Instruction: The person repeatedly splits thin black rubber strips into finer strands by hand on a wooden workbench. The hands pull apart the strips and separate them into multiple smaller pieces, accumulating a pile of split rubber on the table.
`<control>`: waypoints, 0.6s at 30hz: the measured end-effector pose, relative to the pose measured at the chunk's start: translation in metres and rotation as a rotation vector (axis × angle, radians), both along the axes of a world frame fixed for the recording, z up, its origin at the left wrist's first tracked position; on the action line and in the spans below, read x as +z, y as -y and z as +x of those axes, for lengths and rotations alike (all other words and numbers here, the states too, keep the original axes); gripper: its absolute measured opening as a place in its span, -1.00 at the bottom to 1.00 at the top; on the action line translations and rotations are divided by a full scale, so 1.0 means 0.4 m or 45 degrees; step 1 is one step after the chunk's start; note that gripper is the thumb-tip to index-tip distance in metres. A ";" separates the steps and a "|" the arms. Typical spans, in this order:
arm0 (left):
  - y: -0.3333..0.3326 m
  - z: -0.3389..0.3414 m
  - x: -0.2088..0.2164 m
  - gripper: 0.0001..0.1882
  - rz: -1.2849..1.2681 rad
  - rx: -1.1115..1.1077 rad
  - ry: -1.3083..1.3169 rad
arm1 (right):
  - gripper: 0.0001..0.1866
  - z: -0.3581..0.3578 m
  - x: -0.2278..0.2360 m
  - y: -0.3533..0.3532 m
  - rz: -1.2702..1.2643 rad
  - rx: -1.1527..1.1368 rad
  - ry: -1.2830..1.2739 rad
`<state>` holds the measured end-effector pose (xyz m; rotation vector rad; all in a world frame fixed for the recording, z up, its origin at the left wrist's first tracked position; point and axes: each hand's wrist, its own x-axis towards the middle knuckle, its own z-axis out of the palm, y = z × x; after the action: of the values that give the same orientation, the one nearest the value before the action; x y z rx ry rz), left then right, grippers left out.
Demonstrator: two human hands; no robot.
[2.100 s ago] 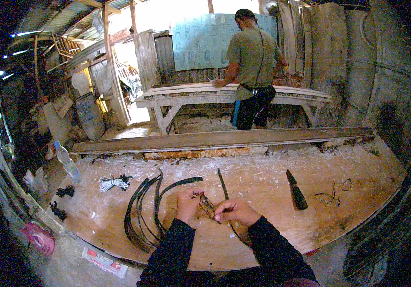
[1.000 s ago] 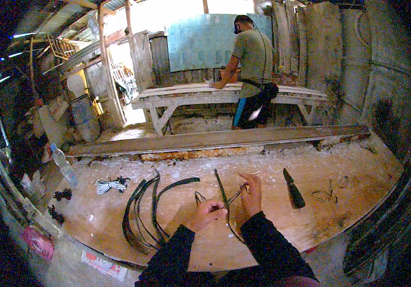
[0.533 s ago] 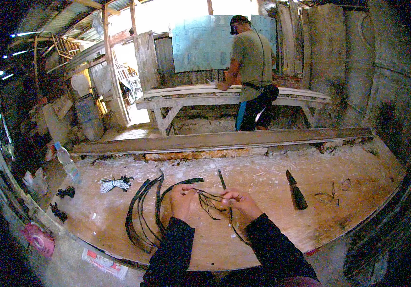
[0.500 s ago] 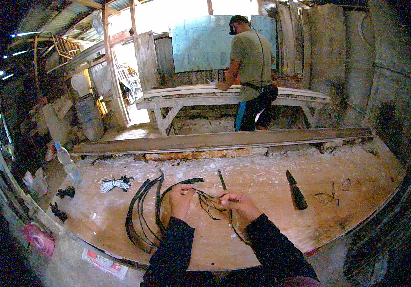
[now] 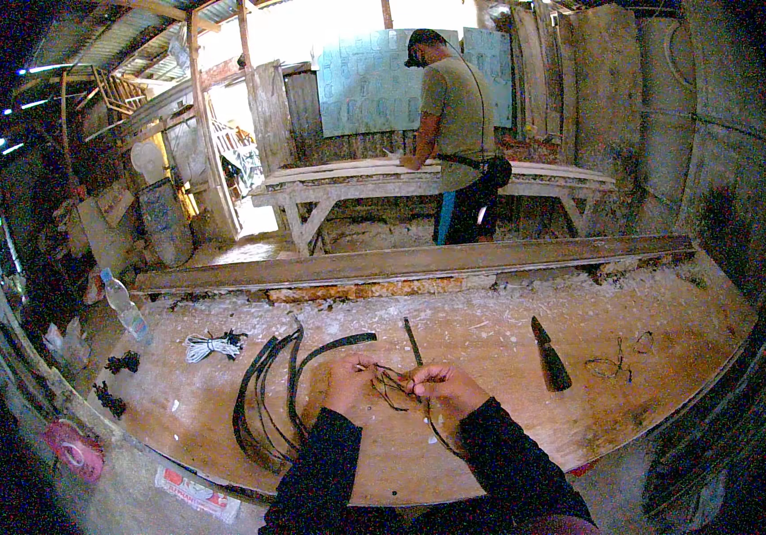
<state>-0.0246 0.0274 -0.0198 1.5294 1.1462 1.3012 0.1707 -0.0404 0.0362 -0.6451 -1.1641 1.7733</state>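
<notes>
Between my two hands, over the middle of the wooden table, is a small bundle of thin dark cords [image 5: 389, 392]. The fingertips of my left hand [image 5: 350, 383] pinch its left end, and my right hand [image 5: 448, 387] pinches it on the other side. Long black strips [image 5: 262, 392] lie curved on the tabletop just left of my left hand. A single dark strip [image 5: 412, 339] runs away behind my right hand, and part of it passes underneath. Farther right rests a dark, pointed knife-like tool [image 5: 550, 357], perhaps in a sheath.
A white cord bundle [image 5: 213, 346], black cord clumps [image 5: 122, 362] and a plastic bottle [image 5: 124, 305] stand or lie at left. Thin loops [image 5: 614, 366] lie at right. A long board [image 5: 418, 263] edges the table's far side. Beyond, a person [image 5: 458, 116] works at a white bench [image 5: 365, 185].
My left hand has shifted slightly right and down, closer to my right hand. The cords between them look more bunched. The far person leans a little more to the left.
</notes>
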 end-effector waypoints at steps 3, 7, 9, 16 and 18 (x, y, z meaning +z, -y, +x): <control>0.007 0.004 -0.002 -0.92 0.014 -0.047 -0.026 | -0.89 0.008 -0.003 -0.002 -0.049 -0.080 -0.015; 0.010 0.010 0.005 -0.88 -0.024 -0.212 -0.052 | -0.85 0.009 0.003 -0.017 0.119 -0.190 -0.018; 0.016 0.019 0.012 -0.86 -0.085 -0.303 -0.039 | -0.84 0.008 0.011 -0.021 0.161 -0.286 -0.013; 0.075 0.052 0.053 -0.84 -0.198 -0.595 0.017 | -0.82 -0.004 0.022 -0.005 0.115 -0.600 0.028; 0.089 0.057 0.070 -0.84 -0.275 -0.693 0.045 | -0.82 -0.011 0.016 -0.004 0.244 -0.803 0.269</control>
<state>-0.0020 -0.0083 0.0080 1.5075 0.7422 0.8058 0.1665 -0.0386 0.0427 -0.9729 -1.0937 1.0693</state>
